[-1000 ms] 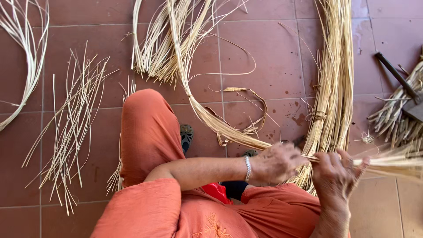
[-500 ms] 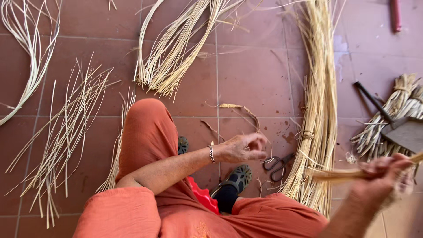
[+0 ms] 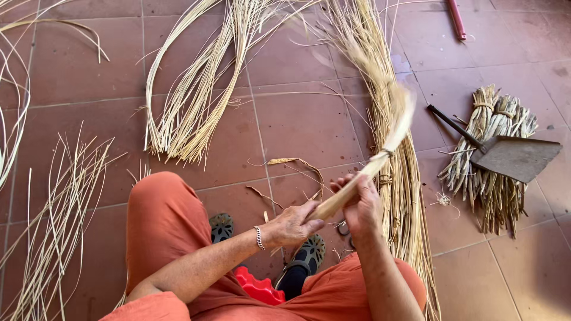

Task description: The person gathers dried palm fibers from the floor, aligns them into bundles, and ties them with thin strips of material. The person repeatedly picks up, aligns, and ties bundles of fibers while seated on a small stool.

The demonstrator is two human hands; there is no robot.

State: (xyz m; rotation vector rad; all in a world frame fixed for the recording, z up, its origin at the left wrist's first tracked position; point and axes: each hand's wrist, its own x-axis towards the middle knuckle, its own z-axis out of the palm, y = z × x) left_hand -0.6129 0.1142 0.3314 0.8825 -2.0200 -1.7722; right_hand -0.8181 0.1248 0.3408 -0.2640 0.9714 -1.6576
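Observation:
I sit on a tiled floor in orange clothes. My right hand (image 3: pixel 361 205) grips a thin bundle of pale straw strips (image 3: pixel 380 151) that rises up and to the right, its far end blurred. My left hand (image 3: pixel 292 224), with a bracelet at the wrist, pinches the bundle's near end. Both hands meet above my sandalled feet (image 3: pixel 306 255).
A long sheaf of straw (image 3: pixel 404 196) lies right of my hands. Looped strips (image 3: pixel 190 101) lie ahead on the left, loose thin strips (image 3: pixel 53 226) at far left. A tied bundle of thicker reeds (image 3: pixel 493 172) with a metal blade tool (image 3: pixel 511 156) lies on the right. A red rod (image 3: pixel 457 19) lies at top right.
My right hand has swung the straw bundle from pointing out to the right up to standing ahead of me. My left hand has closed on its near end. The view shifted.

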